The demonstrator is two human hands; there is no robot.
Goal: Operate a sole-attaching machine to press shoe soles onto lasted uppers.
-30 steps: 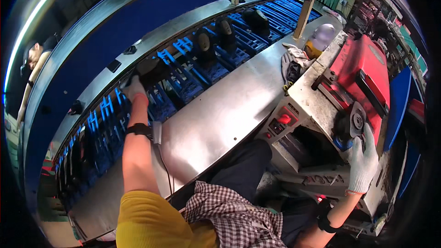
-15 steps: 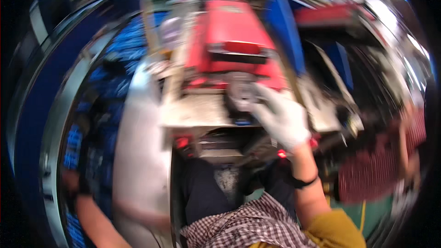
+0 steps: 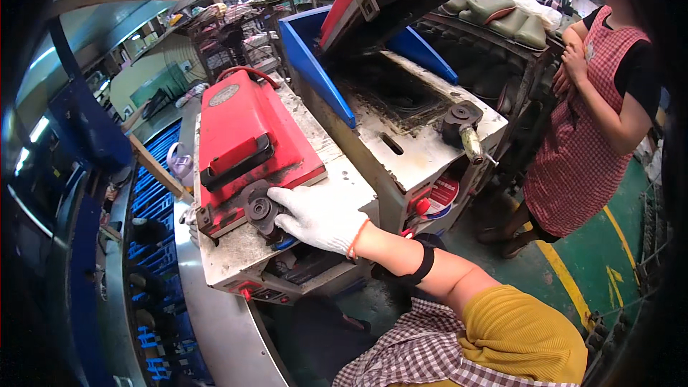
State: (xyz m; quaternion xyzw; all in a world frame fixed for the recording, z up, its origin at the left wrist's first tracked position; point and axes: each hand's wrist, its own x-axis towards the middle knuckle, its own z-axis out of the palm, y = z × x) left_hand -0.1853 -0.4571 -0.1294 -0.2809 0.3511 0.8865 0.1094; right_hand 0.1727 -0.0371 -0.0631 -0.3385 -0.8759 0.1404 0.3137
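Note:
My right hand (image 3: 315, 221), in a white knit glove with an orange cuff, is at the front of a red-lidded press (image 3: 251, 125). Its fingers close around the side of a round black latch (image 3: 261, 209) at the lid's front edge. That lid is down, with a black handle (image 3: 238, 163) across its front. My left hand is out of view.
To the right stands a second press with a raised lid (image 3: 390, 3), blue side guards (image 3: 315, 64) and its own latch (image 3: 462, 120). A person in a red checked apron (image 3: 566, 150) stands beyond it. A metal-edged conveyor with blue racks (image 3: 154, 258) runs along the left.
The view has swung to the right, bringing the second press and the person closer to view. My left forearm has gone out of the picture. My right hand stays at the latch.

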